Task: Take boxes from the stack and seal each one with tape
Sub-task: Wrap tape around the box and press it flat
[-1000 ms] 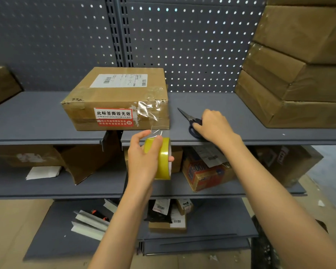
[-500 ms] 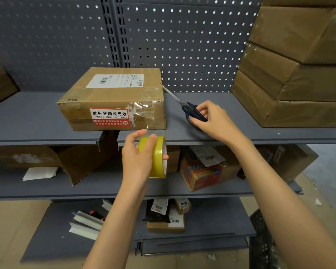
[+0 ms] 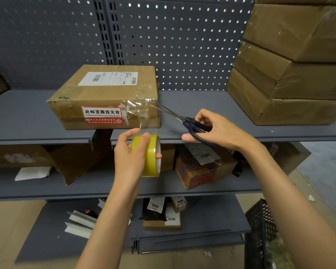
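A cardboard box with a white shipping label and a red sticker sits on the upper grey shelf. Clear tape runs from its right front corner down to a yellow tape roll, which my left hand grips just below the shelf edge. My right hand holds dark-handled scissors to the right of the box, blades pointing left at the stretched tape. A stack of brown boxes stands at the right end of the shelf.
A perforated grey back panel rises behind the shelf. The lower shelf holds an orange printed box, torn cardboard and a white paper. Small parcels and white strips lie on the bottom shelf. A black mesh crate stands on the floor at right.
My right hand picked the scissors up off the shelf and swung the blades left toward the tape. My left hand kept the roll below the shelf edge with the tape stretched.
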`<state>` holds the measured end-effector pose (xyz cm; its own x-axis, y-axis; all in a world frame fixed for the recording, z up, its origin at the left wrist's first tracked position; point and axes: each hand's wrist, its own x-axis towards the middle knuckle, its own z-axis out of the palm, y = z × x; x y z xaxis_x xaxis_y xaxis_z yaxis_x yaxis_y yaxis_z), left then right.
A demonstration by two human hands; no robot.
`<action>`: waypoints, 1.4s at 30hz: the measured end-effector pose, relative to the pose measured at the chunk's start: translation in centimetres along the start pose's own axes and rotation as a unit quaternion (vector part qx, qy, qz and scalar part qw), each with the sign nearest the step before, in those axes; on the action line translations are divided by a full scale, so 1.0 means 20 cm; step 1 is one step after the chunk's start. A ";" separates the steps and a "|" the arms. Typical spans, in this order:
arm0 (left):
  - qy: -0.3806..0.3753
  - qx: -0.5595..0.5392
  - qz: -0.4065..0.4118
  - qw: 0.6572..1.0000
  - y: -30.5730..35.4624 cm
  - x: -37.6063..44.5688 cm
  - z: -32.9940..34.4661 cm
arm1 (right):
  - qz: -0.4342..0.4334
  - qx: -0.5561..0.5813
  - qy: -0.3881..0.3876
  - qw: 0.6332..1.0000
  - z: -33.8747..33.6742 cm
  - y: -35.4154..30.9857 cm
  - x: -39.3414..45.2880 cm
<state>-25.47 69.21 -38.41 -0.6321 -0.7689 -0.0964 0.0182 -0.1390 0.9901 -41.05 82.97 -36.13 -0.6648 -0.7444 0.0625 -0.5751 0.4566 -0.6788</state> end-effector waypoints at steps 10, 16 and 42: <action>-0.004 -0.009 0.002 1.000 -0.03 0.03 -0.01 | -0.009 -0.023 -0.060 0.998 -0.01 0.02 -0.01; 0.001 -0.014 -0.004 1.000 -0.03 0.04 -0.01 | -0.012 -0.020 -0.061 0.998 -0.03 0.04 -0.03; -0.012 0.009 -0.010 1.000 -0.04 0.05 -0.02 | -0.012 -0.006 -0.084 0.996 0.03 -0.07 0.03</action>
<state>-25.70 68.31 -39.29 -0.6498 -0.7514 -0.1145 -0.0093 -0.1428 0.9897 -40.37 81.51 -35.64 -0.5624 -0.8256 -0.0451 -0.5962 0.4427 -0.6697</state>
